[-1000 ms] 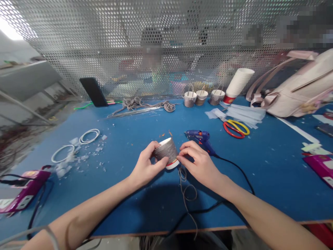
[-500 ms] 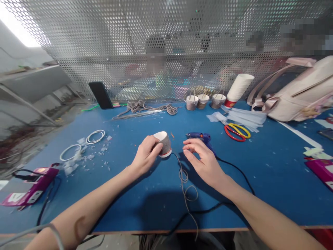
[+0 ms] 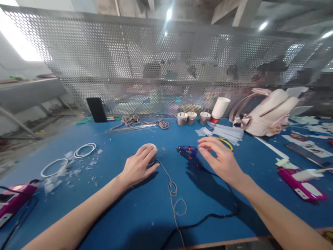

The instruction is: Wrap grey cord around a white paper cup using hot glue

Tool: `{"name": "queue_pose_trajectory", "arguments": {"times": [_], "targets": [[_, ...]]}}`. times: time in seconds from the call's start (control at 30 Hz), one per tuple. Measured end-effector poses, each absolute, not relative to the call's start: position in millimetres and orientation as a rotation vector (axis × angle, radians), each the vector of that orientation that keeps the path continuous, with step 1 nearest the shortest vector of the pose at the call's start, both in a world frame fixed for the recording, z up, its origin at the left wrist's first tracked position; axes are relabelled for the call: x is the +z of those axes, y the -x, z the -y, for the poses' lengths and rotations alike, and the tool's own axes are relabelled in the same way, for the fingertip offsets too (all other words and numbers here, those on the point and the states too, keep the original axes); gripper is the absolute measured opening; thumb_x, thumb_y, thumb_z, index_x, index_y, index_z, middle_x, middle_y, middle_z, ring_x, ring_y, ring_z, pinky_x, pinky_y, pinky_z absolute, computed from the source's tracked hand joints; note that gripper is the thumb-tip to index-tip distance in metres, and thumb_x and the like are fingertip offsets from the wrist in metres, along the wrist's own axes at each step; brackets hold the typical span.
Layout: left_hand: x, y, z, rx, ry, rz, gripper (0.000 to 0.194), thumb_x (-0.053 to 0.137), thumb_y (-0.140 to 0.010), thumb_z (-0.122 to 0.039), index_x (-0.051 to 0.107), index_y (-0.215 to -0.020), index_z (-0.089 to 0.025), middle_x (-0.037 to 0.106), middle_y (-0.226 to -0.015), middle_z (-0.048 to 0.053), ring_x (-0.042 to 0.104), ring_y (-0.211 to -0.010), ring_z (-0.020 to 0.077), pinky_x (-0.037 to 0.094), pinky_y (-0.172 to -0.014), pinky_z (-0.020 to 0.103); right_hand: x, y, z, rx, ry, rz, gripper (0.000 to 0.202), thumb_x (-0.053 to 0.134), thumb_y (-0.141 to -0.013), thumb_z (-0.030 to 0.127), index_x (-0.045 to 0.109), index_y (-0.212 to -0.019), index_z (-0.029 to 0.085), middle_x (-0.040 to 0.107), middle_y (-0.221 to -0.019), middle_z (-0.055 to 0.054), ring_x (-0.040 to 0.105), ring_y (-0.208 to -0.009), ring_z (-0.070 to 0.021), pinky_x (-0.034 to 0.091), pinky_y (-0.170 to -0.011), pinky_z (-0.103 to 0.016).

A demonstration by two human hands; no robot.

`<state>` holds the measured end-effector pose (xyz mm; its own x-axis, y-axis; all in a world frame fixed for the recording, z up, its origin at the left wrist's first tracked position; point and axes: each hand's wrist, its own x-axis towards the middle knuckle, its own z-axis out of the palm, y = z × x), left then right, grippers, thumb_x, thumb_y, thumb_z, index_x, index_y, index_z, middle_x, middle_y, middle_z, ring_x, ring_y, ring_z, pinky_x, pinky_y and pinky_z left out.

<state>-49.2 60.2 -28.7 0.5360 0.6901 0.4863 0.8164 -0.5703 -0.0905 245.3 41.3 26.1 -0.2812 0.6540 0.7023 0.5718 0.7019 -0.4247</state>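
Beneath my left hand (image 3: 139,163) is a paper cup (image 3: 151,160) wrapped in grey cord, low at the table's middle. My fingers lie round its near side and hide much of it; the thumb points away to the right. A loose grey cord (image 3: 171,189) trails from the cup toward the front edge in small loops. My right hand (image 3: 221,161) hovers open and holds nothing, fingers bent and thumb apart. Just left of it a blue hot glue gun (image 3: 187,150) rests on the table, nozzle pointing left. Behind that hand shows the yellow handle of the scissors (image 3: 227,143).
Along the perforated screen (image 3: 117,62) stand a phone (image 3: 96,109), grey cord bundles (image 3: 135,120), small handled cups (image 3: 182,118), stacked paper cups (image 3: 220,107) and a pale backpack (image 3: 267,113). White rings (image 3: 84,150) and scraps lie left. A black cable (image 3: 205,218) crosses the front.
My left hand has lowered the cup and shifted its fingers to the near side. My right hand has moved rightward, away from the glue gun. The view has tilted up and turned right.
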Motion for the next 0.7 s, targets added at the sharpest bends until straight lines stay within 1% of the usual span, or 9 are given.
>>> {"name": "queue_pose_trajectory", "arguments": {"times": [0.07,0.17,0.27,0.37,0.43,0.5,0.6,0.7], "targets": [[-26,48,-58,-0.537,2.461,1.27,0.045,0.042,-0.092,-0.047,0.054,-0.123,-0.018,0.063,-0.125,0.013,0.054,-0.119,0.0276,0.06,-0.065,0.033,34,-264,-60,0.014,0.983,1.929,0.012,0.051,-0.092,0.025,0.06,-0.088,0.02,0.065,-0.096,-0.009,0.063,-0.084,-0.0181,0.055,-0.068,-0.031],[-24,49,-53,-0.508,2.426,1.289,0.046,0.046,-0.09,-0.048,0.053,-0.126,-0.02,0.062,-0.127,0.014,0.055,-0.119,0.0284,0.06,-0.062,0.031,37,-288,-96,0.0,1.137,1.865,0.016,0.052,-0.089,0.032,0.062,-0.089,0.019,0.066,-0.09,-0.008,0.063,-0.075,-0.0185,0.054,-0.065,-0.032],[-21,55,-48,-0.545,2.347,1.215,0.044,0.05,-0.088,-0.046,0.056,-0.123,-0.02,0.064,-0.124,0.014,0.059,-0.112,0.0281,0.058,-0.064,0.031,33,-305,-135,0.012,1.255,1.795,0.021,0.052,-0.085,0.036,0.063,-0.086,0.019,0.068,-0.09,-0.009,0.064,-0.074,-0.0204,0.054,-0.067,-0.035],[-15,63,-44,-0.627,2.223,1.055,0.037,0.051,-0.089,-0.04,0.058,-0.118,-0.018,0.068,-0.113,0.015,0.063,-0.098,0.0275,0.056,-0.064,0.032,29,-318,-169,0.018,1.33,1.737,0.019,0.053,-0.083,0.033,0.064,-0.084,0.018,0.07,-0.088,-0.01,0.066,-0.074,-0.0219,0.053,-0.073,-0.038],[-9,66,-43,-0.702,2.156,0.964,0.03,0.051,-0.089,-0.029,0.057,-0.116,-0.015,0.069,-0.107,0.014,0.063,-0.095,0.0257,0.055,-0.07,0.032,26,-324,-186,0.047,1.384,1.704,0.016,0.053,-0.081,0.029,0.064,-0.082,0.018,0.071,-0.081,-0.009,0.067,-0.072,-0.0222,0.053,-0.073,-0.038],[-2,68,-44,-0.747,2.126,0.93,0.025,0.05,-0.088,-0.018,0.057,-0.112,-0.014,0.07,-0.1,0.013,0.064,-0.092,0.0232,0.054,-0.075,0.03,23,-327,-198,0.096,1.428,1.688,0.014,0.053,-0.081,0.026,0.064,-0.08,0.018,0.07,-0.071,-0.007,0.067,-0.068,-0.0219,0.053,-0.069,-0.036],[9,68,-48,-0.769,2.103,0.948,0.014,0.048,-0.087,-0.01,0.057,-0.096,-0.016,0.068,-0.08,0.007,0.063,-0.077,0.018,0.051,-0.067,0.025,19,-328,-206,0.178,1.457,1.705,0.012,0.054,-0.08,0.024,0.065,-0.078,0.018,0.068,-0.063,-0.004,0.067,-0.062,-0.0202,0.053,-0.063,-0.033],[14,68,-52,-0.803,2.087,0.997,0.013,0.045,-0.089,-0.01,0.054,-0.086,-0.018,0.063,-0.069,0.003,0.06,-0.066,0.0157,0.047,-0.059,0.023,15,-334,-204,0.227,1.468,1.729,0.009,0.058,-0.078,0.024,0.066,-0.08,0.02,0.071,-0.069,-0.003,0.068,-0.063,-0.0188,0.054,-0.063,-0.031]]}}
